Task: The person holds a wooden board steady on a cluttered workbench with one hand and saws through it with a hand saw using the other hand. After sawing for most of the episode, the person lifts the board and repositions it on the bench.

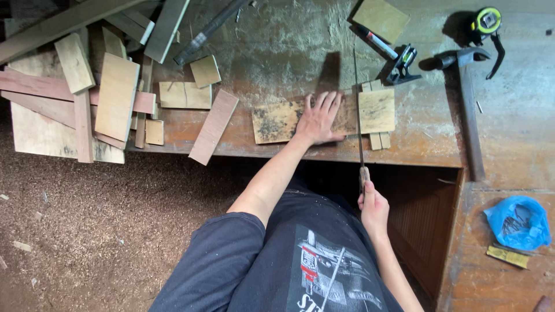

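A worn wooden workbench [277,40] fills the upper part of the view, with sawdust-covered ground [87,231] below it to the left. A heap of offcut boards [81,98] lies on the bench's left end, and a loose reddish strip [213,126] leans over the front edge. Near the middle, along that front edge, a thin stained plywood board [283,120] lies flat, resting to the right on narrow wooden slats [380,139]. The left hand [319,119] is spread flat on the board, fingers splayed, pressing it down. The right hand [373,208], below the bench edge, is closed around the handle of a handsaw [359,127], whose thin blade runs across the board just right of the left hand. The blade appears to be set well into the board, with a square end piece [376,110] on its far side; whether that piece is already cut free I cannot tell. Farther right lie a hammer [467,110], a blue plastic bag [518,221], a yellow tape measure [487,21] and a marker [378,41].
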`<state>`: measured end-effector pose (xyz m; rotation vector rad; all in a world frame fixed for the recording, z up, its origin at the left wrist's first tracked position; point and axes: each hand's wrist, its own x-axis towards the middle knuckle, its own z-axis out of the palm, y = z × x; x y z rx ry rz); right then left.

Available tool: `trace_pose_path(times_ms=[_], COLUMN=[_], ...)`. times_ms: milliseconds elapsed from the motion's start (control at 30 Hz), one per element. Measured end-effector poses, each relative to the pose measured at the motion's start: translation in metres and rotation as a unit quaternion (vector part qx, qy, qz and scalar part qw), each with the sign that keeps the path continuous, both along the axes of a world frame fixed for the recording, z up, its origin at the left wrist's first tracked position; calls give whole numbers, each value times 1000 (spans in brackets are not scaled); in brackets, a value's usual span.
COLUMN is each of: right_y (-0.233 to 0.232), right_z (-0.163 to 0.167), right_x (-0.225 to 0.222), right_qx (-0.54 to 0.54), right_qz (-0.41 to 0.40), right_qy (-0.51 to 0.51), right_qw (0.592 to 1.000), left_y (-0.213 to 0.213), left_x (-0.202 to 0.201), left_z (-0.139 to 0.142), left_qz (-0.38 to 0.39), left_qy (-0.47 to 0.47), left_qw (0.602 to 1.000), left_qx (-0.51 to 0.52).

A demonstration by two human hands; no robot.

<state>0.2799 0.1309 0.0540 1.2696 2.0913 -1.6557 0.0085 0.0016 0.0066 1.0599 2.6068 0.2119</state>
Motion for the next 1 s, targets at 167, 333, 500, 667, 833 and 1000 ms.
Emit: trace_pose_path(times_ms=[167,333,500,667,833,1000], right_y=[-1,6,7,7,18,31], right_z=[-21,-23,-19,-6,23,53], right_x=[-3,-3,-4,1,15,29], right_qx=[-14,-24,-19,-18,-33,-70], right_qz=[-5,-7,-10,8,5,14], right_qy=[40,45,56,88,101,67], right_qw=[999,999,998,996,994,995], left_y=[2,1,11,27,31,31], left_x=[-4,-7,-25,-48,-38,-9], left_z=[-5,-1,4,18,54,71], left_qz=[34,41,95,111,86,113], left_qy=[20,10,-71,-146,-68,-50], left_qw=[998,998,990,983,990,983], left_qx=[42,38,81,25,94,135])
